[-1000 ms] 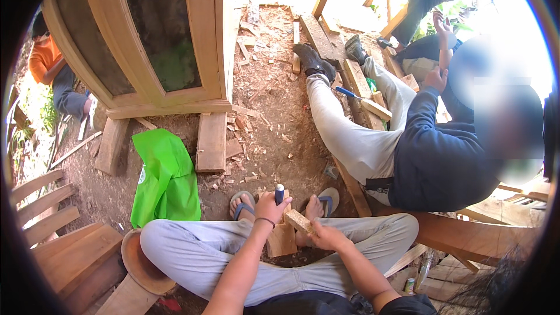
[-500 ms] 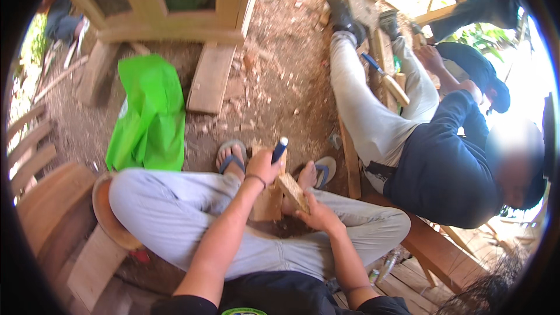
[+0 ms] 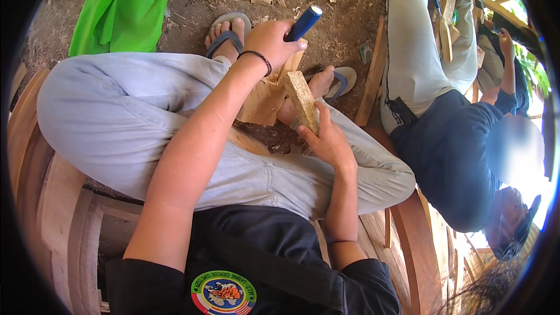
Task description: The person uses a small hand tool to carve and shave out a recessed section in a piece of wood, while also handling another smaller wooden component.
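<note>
My left hand is closed round the blue handle of a chisel, which leans up to the right. Its blade is hidden behind the hand. Below it, a pale piece of wood lies on the ground between my feet, with a cut showing near the hand. My right hand grips the lower end of a rough rectangular wooden block. The block's upper end points toward the chisel but stays apart from it.
A bright green cloth or bag lies at the far left. Wood shavings litter the dirt ahead. On the right sits another person in a dark top, with a blue-and-wood tool by their legs. Curved wooden parts stand at my left.
The view has tilted down toward my lap, so everything sits higher and larger in the picture. The chisel handle leans further right. Both hands keep their holds.
</note>
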`<state>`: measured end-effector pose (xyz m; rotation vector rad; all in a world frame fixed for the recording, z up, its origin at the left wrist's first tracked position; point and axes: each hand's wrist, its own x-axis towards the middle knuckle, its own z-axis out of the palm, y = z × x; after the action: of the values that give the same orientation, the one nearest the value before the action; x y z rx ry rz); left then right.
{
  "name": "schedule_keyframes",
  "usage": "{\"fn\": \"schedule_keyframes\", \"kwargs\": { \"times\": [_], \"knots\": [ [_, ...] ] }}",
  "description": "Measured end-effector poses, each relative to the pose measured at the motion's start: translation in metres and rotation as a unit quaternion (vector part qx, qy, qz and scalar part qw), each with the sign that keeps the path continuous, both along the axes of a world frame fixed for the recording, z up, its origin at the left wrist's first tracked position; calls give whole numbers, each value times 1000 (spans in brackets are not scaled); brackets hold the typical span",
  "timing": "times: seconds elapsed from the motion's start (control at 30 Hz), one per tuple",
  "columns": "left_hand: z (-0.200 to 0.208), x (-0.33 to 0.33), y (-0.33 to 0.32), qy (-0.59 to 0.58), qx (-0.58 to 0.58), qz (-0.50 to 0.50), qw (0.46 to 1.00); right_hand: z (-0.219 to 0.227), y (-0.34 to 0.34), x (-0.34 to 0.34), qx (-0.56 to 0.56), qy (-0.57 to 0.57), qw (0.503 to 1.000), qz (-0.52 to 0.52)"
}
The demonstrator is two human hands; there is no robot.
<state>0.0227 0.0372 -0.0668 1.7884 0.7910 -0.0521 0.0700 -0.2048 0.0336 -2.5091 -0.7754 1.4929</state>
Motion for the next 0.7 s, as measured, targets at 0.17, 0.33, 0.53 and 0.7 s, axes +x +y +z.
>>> {"fn": "schedule_keyframes", "kwargs": {
  "times": [0.17, 0.33, 0.53, 0.7],
  "knots": [
    [-1, 2, 3, 30, 19, 2, 999, 7, 10, 1, -15, 10, 1000, 3],
    [-12, -4, 6, 7, 23, 4, 1000, -7, -2, -4, 22, -7, 1000, -12],
    [-21, -5, -4, -57, -30, -23, 998, -8, 0, -8, 29, -13, 999, -12],
    [-19, -7, -1, -47, -54, -62, 996, -11, -5, -8, 29, -26, 999, 9]
  ]
}}
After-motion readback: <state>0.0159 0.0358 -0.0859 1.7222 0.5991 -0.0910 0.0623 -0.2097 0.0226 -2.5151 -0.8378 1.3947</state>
